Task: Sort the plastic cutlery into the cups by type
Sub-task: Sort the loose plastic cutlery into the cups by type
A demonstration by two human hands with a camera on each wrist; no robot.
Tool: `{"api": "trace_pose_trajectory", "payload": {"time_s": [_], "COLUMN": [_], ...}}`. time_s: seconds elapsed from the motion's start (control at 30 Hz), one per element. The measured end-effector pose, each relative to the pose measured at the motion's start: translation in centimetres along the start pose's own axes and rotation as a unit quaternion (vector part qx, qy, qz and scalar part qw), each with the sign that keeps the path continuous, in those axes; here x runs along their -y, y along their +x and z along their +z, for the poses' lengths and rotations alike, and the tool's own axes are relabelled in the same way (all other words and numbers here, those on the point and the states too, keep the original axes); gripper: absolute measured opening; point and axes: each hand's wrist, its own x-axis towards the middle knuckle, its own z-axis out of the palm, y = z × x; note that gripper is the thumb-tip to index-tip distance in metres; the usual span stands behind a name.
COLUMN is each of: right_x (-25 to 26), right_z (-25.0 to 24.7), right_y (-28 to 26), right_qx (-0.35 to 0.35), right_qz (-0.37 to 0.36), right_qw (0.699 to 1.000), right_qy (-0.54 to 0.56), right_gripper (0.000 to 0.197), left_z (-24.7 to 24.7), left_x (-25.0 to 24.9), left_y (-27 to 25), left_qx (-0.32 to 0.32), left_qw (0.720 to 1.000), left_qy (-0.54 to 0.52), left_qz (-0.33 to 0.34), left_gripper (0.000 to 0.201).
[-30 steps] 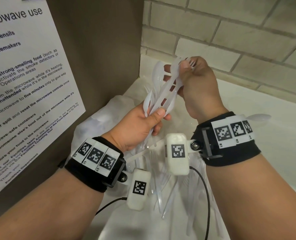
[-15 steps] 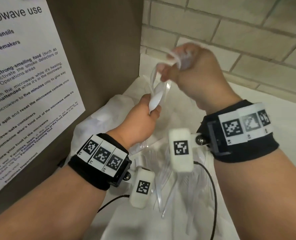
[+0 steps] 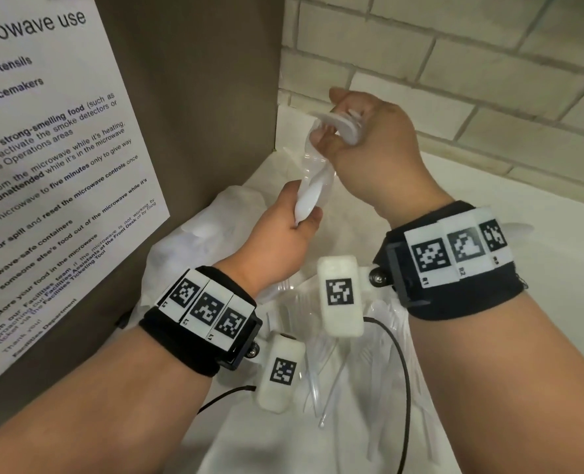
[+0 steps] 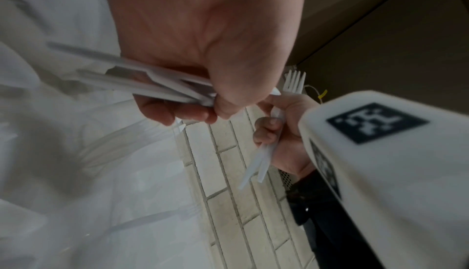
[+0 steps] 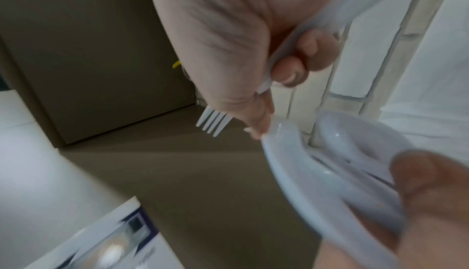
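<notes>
The heap of loose clear and white plastic cutlery (image 3: pixel 345 364) lay on the white counter (image 3: pixel 540 254) below my wrists. My left hand (image 3: pixel 283 230) gripped a bundle of white plastic spoons (image 3: pixel 309 196) upright; my right hand (image 3: pixel 376 148), directly above, clutched several white forks (image 4: pixel 294 85), handles downward.

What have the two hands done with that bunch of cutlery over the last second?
They split it: the right hand lifted away toward the brick wall, gripping forks, while the left hand kept the spoons. The loose cutlery on the counter below lay unchanged.
</notes>
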Motion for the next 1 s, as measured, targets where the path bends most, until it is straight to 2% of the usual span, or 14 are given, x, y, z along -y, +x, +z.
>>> {"api": "trace_pose_trajectory", "payload": {"time_s": [0.13, 0.3, 0.43, 0.53, 0.63, 0.7, 0.8, 0.93, 1.0], "right_x": [-0.6, -1.0, -0.8, -0.3, -0.1, -0.7, -3.1, -6.5, -7.9], "right_z": [-0.5, -0.5, -1.1, -2.0, -3.8, -5.2, -6.8, -6.2, -5.5], "right_y": [0.1, -0.2, 0.3, 0.6, 0.9, 1.2, 1.9, 2.4, 2.6], "right_qx": [0.024, 0.058, -0.058, -0.124, -0.148, -0.173, -0.193, -0.198, -0.206], "right_qz": [-0.008, -0.022, -0.027, -0.066, -0.059, -0.051, -0.049, -0.004, 0.003], "right_qw": [1.000, 0.998, 0.995, 0.981, 0.967, 0.960, 0.958, 0.958, 0.951], "right_qy": [0.016, -0.012, 0.070, 0.136, 0.200, 0.215, 0.207, 0.209, 0.231], "right_gripper": [0.014, 0.008, 0.016, 0.016, 0.009, 0.005, 0.015, 0.036, 0.032], "left_z": [0.0, 0.0, 0.3, 0.4, 0.7, 0.9, 0.9, 1.1, 1.3], "left_x": [-0.2, -0.4, -0.2, 0.2, 0.2, 0.0, -0.6, -0.9, -0.9], "left_y": [-0.3, -0.2, -0.4, -0.4, -0.4, -0.5, -0.5, -0.1, 0.2], "left_qx": [0.033, 0.034, 0.046, 0.063, 0.075, 0.077, 0.081, 0.057, 0.059], "left_qw": [0.999, 0.999, 0.997, 0.995, 0.992, 0.990, 0.982, 0.974, 0.970], "left_qy": [-0.037, -0.040, -0.061, -0.083, -0.099, -0.110, -0.158, -0.198, -0.214], "left_qz": [0.003, 0.004, -0.003, -0.010, -0.024, -0.033, -0.063, -0.091, -0.102], "left_gripper": [0.008, 0.009, 0.008, 0.006, 0.013, 0.010, 0.006, 0.004, 0.005]}}
